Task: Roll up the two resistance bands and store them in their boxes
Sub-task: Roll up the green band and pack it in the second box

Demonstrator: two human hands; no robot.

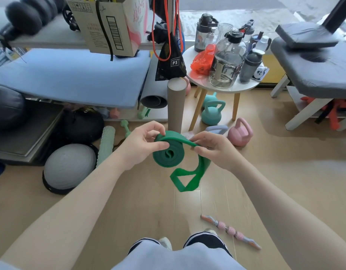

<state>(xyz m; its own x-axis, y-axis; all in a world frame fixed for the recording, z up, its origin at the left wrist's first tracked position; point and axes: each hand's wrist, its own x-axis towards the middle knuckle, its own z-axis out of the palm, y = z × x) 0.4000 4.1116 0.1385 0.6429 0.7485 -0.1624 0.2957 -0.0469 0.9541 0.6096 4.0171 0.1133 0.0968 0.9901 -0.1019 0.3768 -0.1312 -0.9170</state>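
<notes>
A green resistance band (169,154) is partly wound into a thick coil that I hold at chest height over the floor. My left hand (141,146) pinches the coil, thumb on its face and fingers over its top. My right hand (213,149) grips the free strip just right of the coil. The loose end hangs below in a loop. An orange-red band (153,36) hangs from the rack at the back. A tall cardboard tube (175,104) stands on the floor right behind the coil. No band box is identifiable.
A round white side table (224,87) crowded with bottles stands behind to the right. Kettlebells (240,133) sit under and beside it. A grey half-ball (68,168) and mint foam roller (107,145) lie left. A pink massage stick (230,230) lies by my feet.
</notes>
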